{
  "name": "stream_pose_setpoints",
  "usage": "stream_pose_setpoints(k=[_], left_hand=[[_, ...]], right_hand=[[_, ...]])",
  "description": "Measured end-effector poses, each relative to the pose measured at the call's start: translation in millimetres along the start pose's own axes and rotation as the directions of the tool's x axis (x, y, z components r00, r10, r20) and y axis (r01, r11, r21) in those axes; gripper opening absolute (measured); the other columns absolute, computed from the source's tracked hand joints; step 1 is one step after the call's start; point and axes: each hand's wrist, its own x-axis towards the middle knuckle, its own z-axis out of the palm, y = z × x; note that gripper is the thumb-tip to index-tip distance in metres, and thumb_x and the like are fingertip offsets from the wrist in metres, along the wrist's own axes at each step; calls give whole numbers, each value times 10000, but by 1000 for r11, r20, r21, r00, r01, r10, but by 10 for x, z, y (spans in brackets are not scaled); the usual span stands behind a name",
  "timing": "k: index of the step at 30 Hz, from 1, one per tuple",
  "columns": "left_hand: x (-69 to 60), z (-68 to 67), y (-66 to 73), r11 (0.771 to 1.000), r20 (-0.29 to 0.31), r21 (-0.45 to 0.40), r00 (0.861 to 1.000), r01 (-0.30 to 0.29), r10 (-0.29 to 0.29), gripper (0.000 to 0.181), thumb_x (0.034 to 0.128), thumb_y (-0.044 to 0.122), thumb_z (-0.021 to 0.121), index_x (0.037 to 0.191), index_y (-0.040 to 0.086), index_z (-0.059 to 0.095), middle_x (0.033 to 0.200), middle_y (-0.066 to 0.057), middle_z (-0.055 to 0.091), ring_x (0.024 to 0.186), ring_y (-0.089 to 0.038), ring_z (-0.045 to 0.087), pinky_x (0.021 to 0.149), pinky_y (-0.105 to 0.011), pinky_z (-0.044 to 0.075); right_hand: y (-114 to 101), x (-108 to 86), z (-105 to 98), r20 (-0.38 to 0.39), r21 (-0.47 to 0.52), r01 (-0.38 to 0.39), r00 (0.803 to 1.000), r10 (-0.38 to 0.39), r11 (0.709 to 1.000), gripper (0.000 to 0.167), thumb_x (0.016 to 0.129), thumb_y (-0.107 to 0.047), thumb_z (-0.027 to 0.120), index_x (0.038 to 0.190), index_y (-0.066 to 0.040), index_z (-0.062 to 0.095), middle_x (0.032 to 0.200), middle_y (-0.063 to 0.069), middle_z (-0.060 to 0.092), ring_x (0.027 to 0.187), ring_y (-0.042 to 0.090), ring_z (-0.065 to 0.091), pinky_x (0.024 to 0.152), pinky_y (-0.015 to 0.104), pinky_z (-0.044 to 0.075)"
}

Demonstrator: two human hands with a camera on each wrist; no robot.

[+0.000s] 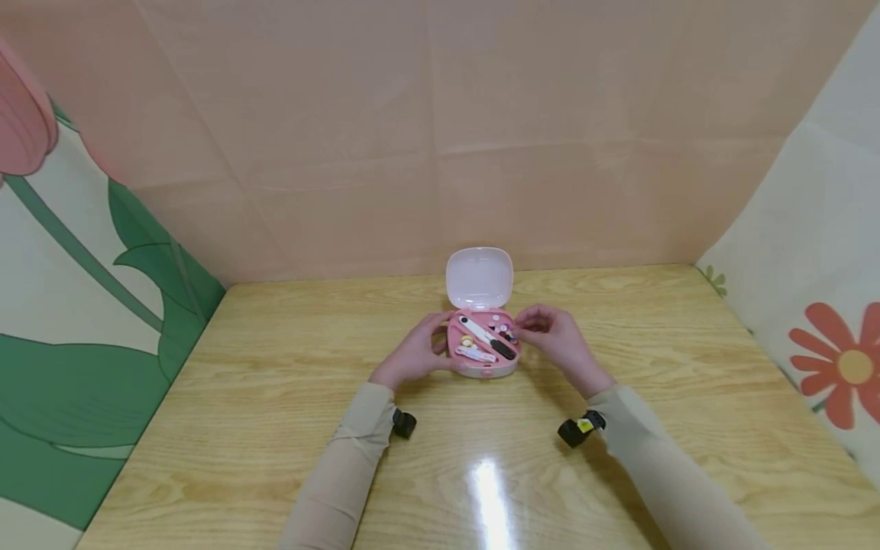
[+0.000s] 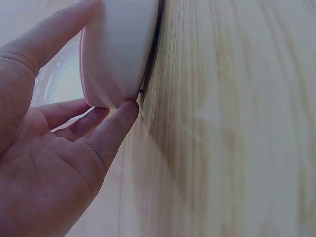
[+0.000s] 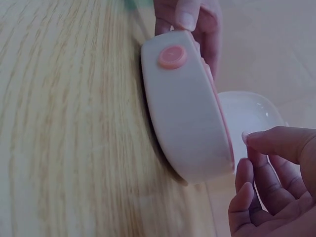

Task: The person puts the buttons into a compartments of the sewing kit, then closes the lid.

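A small pink and white sewing box (image 1: 484, 370) stands on the table with its pale lid (image 1: 479, 278) tipped up at the back. A white tool with a black end (image 1: 488, 336) lies slantwise across it. Small button-like pieces (image 1: 503, 328) fill the right compartment, and a yellow-and-white round item (image 1: 467, 341) is on the left. My left hand (image 1: 415, 353) grips the box's left side, thumb at the front, fingers farther back. Above the right rim is my right hand (image 1: 558, 341), thumb and index fingertips close together; whether they pinch something small cannot be told.
The box sits near the back of the wood-grain table (image 1: 275, 397), close to a plain pinkish backdrop (image 1: 330, 153). Flower-patterned panels (image 1: 852, 367) flank the table. Each wrist wears a small black camera (image 1: 404, 424).
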Motion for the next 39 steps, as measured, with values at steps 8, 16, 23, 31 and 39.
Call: stream_pose_setpoints(k=[8,16,23,31,39], left_hand=[[-4,-8,-2,1000,4,5,1000,-12,12,900,713,162,850,1469,154,361,1405,-16,377,1300,-196,387,1006,-240,445],[-3,-5,-10,1000,-5,20,1000,13,-13,922,703,194,857,1475,156,354,1394,11,383,1292,-174,395,1003,-236,447],[-1,-1,6,1000,-3,14,1000,-1,1,928,702,170,859,1476,134,348,1404,-11,376,1294,-192,395,1008,-244,444],[4,1,0,1000,-4,23,1000,-5,5,919,707,179,855,1475,136,351,1391,-3,384,1293,-187,395,1010,-247,443],[12,5,-14,1000,-4,23,1000,4,-4,915,706,180,856,1473,159,357,1385,12,387,1289,-172,398,1012,-253,443]], right_hand=[[34,91,34,-14,6,-14,1000,14,1000,234,874,-113,704,1066,-4,625,1041,138,648,937,243,581,762,244,523],[56,167,70,-47,10,-61,997,61,998,271,869,-184,721,1071,-30,628,1050,124,644,934,236,576,771,283,526],[90,204,93,-71,31,-84,994,86,996,260,875,-183,714,1073,-40,627,1048,125,644,901,224,576,695,330,523],[126,204,72,-56,63,-56,997,60,996,263,896,-166,686,1110,-28,624,1071,137,647,940,227,598,789,395,538],[122,140,3,-29,122,-32,999,36,992,288,932,-138,624,1164,30,594,1107,186,635,1042,296,593,932,456,506]])
